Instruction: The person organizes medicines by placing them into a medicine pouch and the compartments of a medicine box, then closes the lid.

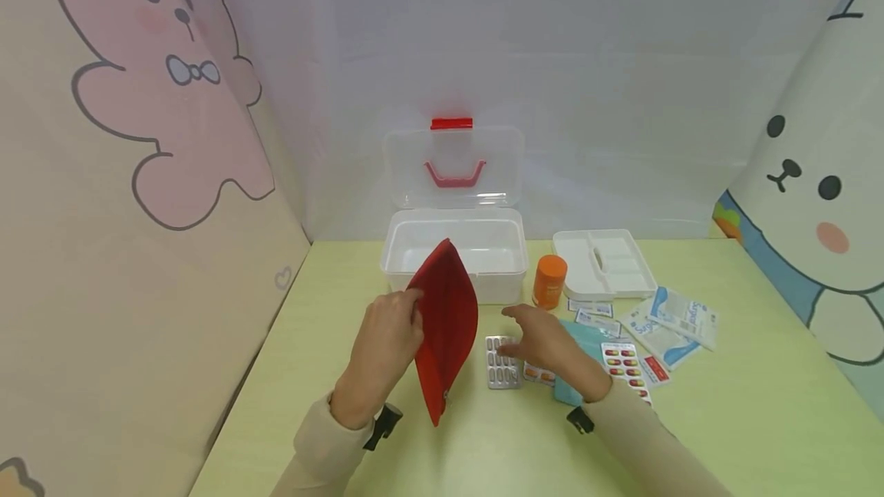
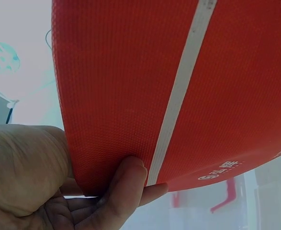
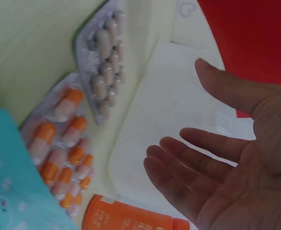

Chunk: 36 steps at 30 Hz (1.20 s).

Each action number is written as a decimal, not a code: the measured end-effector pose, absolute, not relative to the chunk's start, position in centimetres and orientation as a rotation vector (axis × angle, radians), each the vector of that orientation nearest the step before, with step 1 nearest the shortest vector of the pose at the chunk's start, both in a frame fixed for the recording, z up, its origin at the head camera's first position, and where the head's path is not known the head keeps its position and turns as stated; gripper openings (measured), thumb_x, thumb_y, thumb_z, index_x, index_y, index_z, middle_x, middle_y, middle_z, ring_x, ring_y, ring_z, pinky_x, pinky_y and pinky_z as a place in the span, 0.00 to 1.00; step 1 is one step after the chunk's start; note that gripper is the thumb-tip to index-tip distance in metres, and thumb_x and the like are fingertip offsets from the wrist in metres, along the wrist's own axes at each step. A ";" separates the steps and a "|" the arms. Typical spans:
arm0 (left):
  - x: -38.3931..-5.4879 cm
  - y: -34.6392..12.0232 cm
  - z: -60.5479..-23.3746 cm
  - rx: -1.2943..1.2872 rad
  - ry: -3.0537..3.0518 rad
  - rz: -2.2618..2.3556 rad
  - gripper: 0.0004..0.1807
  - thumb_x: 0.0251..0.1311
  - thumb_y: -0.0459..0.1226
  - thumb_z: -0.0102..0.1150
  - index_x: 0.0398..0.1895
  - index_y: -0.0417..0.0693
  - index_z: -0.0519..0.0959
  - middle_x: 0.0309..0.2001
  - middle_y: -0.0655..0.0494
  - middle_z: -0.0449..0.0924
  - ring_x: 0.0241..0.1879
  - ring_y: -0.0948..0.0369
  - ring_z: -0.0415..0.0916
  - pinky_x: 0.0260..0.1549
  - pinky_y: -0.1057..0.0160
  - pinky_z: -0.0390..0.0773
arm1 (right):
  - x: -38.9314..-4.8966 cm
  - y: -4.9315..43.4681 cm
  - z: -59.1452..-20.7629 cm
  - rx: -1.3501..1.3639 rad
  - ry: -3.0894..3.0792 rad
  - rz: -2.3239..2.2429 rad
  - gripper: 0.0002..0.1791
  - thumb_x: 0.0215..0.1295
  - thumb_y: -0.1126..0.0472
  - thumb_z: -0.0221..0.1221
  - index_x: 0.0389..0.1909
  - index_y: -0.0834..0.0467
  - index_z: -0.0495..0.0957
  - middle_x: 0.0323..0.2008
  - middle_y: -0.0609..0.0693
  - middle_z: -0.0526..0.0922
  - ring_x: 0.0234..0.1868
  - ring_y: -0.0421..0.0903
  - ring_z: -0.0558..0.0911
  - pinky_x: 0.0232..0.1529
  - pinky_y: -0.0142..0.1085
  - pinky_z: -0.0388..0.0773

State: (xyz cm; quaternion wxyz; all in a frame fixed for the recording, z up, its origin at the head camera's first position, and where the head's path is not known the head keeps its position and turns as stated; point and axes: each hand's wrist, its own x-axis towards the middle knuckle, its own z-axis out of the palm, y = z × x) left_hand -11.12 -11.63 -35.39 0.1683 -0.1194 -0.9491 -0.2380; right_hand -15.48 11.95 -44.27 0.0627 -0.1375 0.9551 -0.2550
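Observation:
My left hand [image 1: 388,343] grips a red zippered pouch [image 1: 449,320] by its edge and holds it upright above the table. A pale stripe and white print run over the pouch's outside in the left wrist view. My right hand [image 1: 545,343] hovers with fingers spread and nothing in them. Below it lie a silver blister pack of pale capsules [image 3: 106,62] and a blister pack of orange-and-white capsules [image 3: 63,148]. A turquoise packet [image 1: 590,340] partly covers the orange-and-white pack.
Behind the pouch stands an open white box [image 1: 507,255] with a clear lid [image 1: 452,156]. To its right are an orange bottle [image 1: 549,282] and a white divided tray [image 1: 621,263]. Small sachets [image 1: 597,322], red-and-yellow capsules [image 1: 625,366] and surgical packets [image 1: 684,317] lie at the right.

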 end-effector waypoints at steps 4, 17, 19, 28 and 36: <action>-11.1 -11.7 -35.6 -0.334 -2.725 -0.706 0.11 0.59 0.25 0.56 0.43 0.33 0.83 0.37 0.41 0.86 0.31 0.53 0.84 0.25 0.63 0.83 | -15.8 11.9 -45.5 -0.409 2.822 -0.650 0.37 0.50 0.56 0.74 0.62 0.60 0.74 0.60 0.58 0.78 0.60 0.58 0.77 0.62 0.54 0.72; -11.0 -11.7 -35.9 -0.311 -2.729 -0.733 0.11 0.59 0.25 0.55 0.44 0.34 0.83 0.37 0.42 0.86 0.28 0.56 0.81 0.23 0.66 0.83 | -16.8 11.9 -48.7 -0.493 2.871 -0.458 0.38 0.40 0.51 0.79 0.52 0.62 0.77 0.44 0.53 0.79 0.43 0.50 0.76 0.50 0.46 0.77; -11.0 -11.8 -36.0 -0.315 -2.729 -0.726 0.11 0.59 0.25 0.56 0.43 0.33 0.83 0.37 0.41 0.86 0.28 0.56 0.81 0.23 0.66 0.82 | -16.9 11.9 -48.8 -0.491 2.864 -0.483 0.36 0.39 0.51 0.79 0.49 0.62 0.77 0.41 0.51 0.78 0.40 0.48 0.75 0.48 0.45 0.77; -11.1 -11.7 -36.3 -0.312 -2.734 -0.736 0.11 0.59 0.25 0.55 0.43 0.34 0.83 0.36 0.42 0.86 0.27 0.57 0.80 0.22 0.67 0.81 | -17.1 11.8 -49.1 -0.397 2.773 -0.640 0.36 0.42 0.55 0.78 0.53 0.63 0.75 0.43 0.53 0.75 0.42 0.48 0.74 0.54 0.45 0.77; -11.4 -11.7 -36.4 -0.323 -2.716 -0.730 0.11 0.58 0.24 0.55 0.42 0.33 0.83 0.35 0.42 0.86 0.27 0.57 0.79 0.21 0.68 0.80 | -17.5 11.8 -49.0 -0.366 2.739 -0.738 0.34 0.43 0.57 0.78 0.50 0.59 0.71 0.39 0.51 0.75 0.39 0.47 0.74 0.45 0.42 0.77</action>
